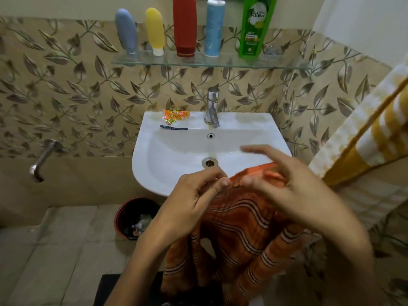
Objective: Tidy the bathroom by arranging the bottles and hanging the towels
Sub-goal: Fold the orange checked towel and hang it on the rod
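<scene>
An orange towel [240, 219] with dark wavy stripes hangs over the front right rim of the white sink [167, 151]. My left hand [189, 197] pinches its top edge between thumb and fingers. My right hand [284, 184] lies on the towel's upper fold, thumb on the cloth, fingers spread and blurred. On the glass shelf [143, 61] above stand a grey tube [127, 32], a yellow tube [155, 30], a red bottle [184, 25], a blue bottle [214, 27] and a green shampoo bottle [254, 27]. A yellow and white striped towel [375, 138] hangs at the right.
A chrome tap [212, 108] stands at the back of the sink, with an orange packet [176, 115] and a dark strip [173, 128] on the rim. A wall spout [42, 159] juts out at left. A dark red bin [135, 217] sits on the floor below.
</scene>
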`<action>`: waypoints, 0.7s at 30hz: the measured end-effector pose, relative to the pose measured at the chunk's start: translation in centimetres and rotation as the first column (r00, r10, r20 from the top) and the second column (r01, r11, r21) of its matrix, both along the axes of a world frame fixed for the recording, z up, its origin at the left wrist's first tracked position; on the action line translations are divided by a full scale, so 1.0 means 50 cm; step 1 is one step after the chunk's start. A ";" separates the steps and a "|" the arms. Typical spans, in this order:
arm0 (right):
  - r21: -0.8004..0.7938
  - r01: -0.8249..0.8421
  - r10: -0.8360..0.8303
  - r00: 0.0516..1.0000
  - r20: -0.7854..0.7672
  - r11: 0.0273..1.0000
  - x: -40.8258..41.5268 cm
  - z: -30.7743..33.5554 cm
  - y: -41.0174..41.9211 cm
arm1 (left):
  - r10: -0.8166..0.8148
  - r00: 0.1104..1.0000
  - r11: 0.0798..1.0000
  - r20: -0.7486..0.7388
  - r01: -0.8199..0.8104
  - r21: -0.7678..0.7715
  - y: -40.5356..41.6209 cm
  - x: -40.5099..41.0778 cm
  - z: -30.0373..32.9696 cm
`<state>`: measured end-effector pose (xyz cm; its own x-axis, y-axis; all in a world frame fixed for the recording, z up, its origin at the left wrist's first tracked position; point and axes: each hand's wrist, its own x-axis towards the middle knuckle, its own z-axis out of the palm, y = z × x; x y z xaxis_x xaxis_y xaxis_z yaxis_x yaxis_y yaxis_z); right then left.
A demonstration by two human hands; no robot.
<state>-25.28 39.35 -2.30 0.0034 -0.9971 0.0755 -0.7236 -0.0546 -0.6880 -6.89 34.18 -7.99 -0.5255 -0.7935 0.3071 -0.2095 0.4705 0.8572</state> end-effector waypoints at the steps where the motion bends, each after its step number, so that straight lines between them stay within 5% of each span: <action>1: 0.033 -0.075 0.077 0.995 -0.056 0.997 0.016 -0.001 -0.001 | -0.004 1.000 1.000 0.000 0.004 -0.017 0.001 0.000 0.004; 3: 0.024 -0.110 0.112 0.989 -0.100 0.994 0.039 -0.008 -0.008 | -0.004 1.000 0.999 -0.019 0.004 -0.039 0.003 0.002 0.006; 8: -0.134 -0.058 0.082 0.980 0.184 0.989 0.049 -0.005 -0.012 | -0.015 0.992 0.999 -0.125 0.020 0.039 0.011 -0.001 0.000; 15: -0.291 0.408 -0.178 0.793 0.582 0.866 0.010 0.002 -0.015 | 0.010 0.995 0.996 -0.102 -0.002 0.085 0.001 0.024 -0.019; 18: -0.298 0.489 -0.262 0.782 0.565 0.819 -0.003 -0.006 -0.018 | 0.035 0.997 0.999 -0.071 -0.032 0.043 0.001 0.029 -0.022; 21: -0.212 0.421 -0.295 0.843 0.449 0.882 -0.009 -0.015 -0.013 | 0.069 0.997 0.998 -0.038 -0.069 -0.006 0.003 0.029 -0.025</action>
